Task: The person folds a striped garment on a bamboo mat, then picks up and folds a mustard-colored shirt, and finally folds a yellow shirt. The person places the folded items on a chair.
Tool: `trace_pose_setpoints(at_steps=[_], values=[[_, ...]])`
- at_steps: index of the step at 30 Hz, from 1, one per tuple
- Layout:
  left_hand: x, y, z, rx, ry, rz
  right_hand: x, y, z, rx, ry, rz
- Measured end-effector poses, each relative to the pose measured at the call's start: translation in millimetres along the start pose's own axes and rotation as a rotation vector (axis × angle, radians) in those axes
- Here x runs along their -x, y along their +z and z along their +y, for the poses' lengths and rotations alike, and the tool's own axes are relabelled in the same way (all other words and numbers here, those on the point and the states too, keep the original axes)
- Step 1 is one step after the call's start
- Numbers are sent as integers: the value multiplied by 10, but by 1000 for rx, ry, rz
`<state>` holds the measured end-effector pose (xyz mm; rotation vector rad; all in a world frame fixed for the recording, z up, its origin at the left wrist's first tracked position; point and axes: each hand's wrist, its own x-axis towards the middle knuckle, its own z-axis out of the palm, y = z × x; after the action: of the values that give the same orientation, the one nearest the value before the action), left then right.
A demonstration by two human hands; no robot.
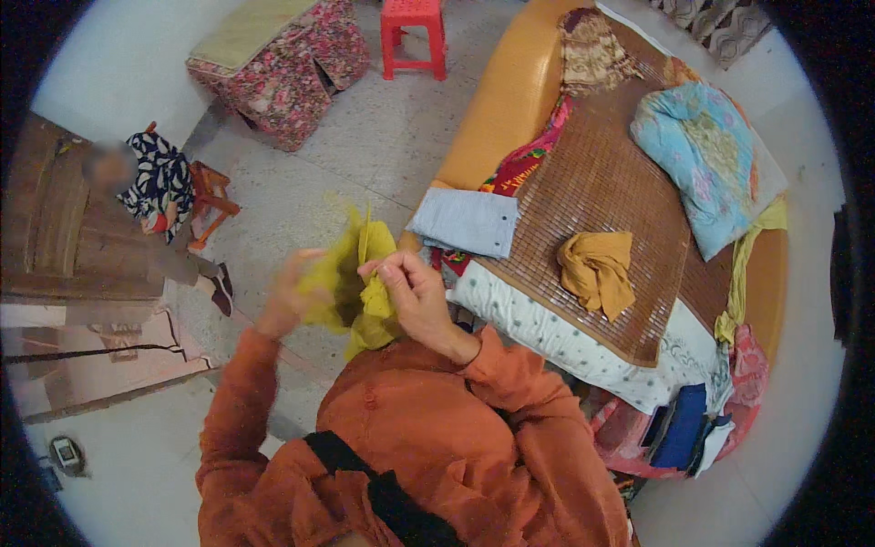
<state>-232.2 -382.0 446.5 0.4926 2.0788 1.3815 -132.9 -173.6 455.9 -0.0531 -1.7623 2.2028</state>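
A thin yellow-green cloth garment point(378, 296) hangs in loose folds in front of my body. My right hand point(415, 292) is closed on it, with the thumb and fingers pinching its gathered upper edge. My left hand point(296, 287) is at the cloth's left side, smeared by motion, so its grip cannot be made out. To the right, on the bed's brown woven mat point(592, 173), lie a folded light blue-grey garment point(467, 221) and a crumpled mustard-yellow cloth point(597, 273).
A blue floral pillow or quilt point(702, 155) lies across the bed's far right. Dark folded clothes point(679, 433) rest at its near corner. A red plastic stool point(413, 41) stands ahead, beside a flower-covered box point(283, 77). A person point(159, 187) sits at the left near a wooden stool point(211, 201).
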Motion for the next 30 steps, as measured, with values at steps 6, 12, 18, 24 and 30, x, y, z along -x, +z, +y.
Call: trace_pose_setpoints(at_steps=[6, 12, 18, 24, 30], values=[[-150, 1390, -244, 64, 103, -527, 260, -552, -91, 254, 114, -122], [-266, 1747, -71, -156, 0, -571, 124, -1129, -1612, 214, -544, -42], [-494, 2073, -98, -143, -9, -600, -134, -1466, -1956, 117, -854, -66], [-578, 2208, 52, -360, -138, -568, -341, -1687, -1870, 86, -895, -74], [-585, 2334, 242, -255, -232, -516, -434, -1974, -1715, 128, -863, -46]])
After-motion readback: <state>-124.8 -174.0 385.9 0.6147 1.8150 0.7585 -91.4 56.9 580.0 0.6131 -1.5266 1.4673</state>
